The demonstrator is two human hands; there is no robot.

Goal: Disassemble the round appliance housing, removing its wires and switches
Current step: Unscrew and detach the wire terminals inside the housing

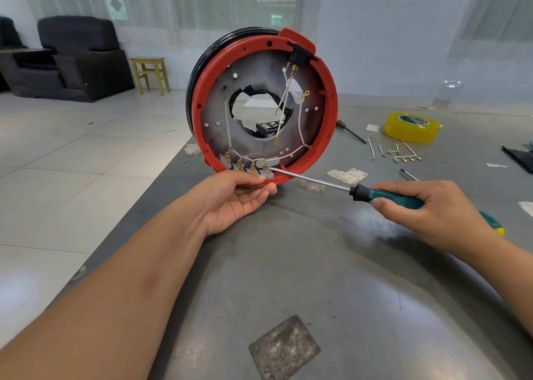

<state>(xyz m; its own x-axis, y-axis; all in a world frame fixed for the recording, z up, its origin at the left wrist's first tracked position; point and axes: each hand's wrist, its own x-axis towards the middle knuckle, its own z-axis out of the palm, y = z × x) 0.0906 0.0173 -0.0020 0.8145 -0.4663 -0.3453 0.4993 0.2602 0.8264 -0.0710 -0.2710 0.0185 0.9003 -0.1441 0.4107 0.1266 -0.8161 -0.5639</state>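
- On the grey workbench [288, 264] I stand the round red housing [331, 105] on its edge, open side toward me, so the wiring faces me.
- My left hand [236, 197] pinches the bottom rim, thumb above and fingers beneath, to keep it from rolling.
- My right hand [432, 209] is wrapped round the teal-handled screwdriver [386, 196]; its tip reaches the rightmost brass terminal in the switch row [248, 166].
- White wires [288, 96] run up to the black switch [297, 55] at the top.
- Loose wires [401, 154] and yellow tape [412, 127] lie to the right, out of my way.
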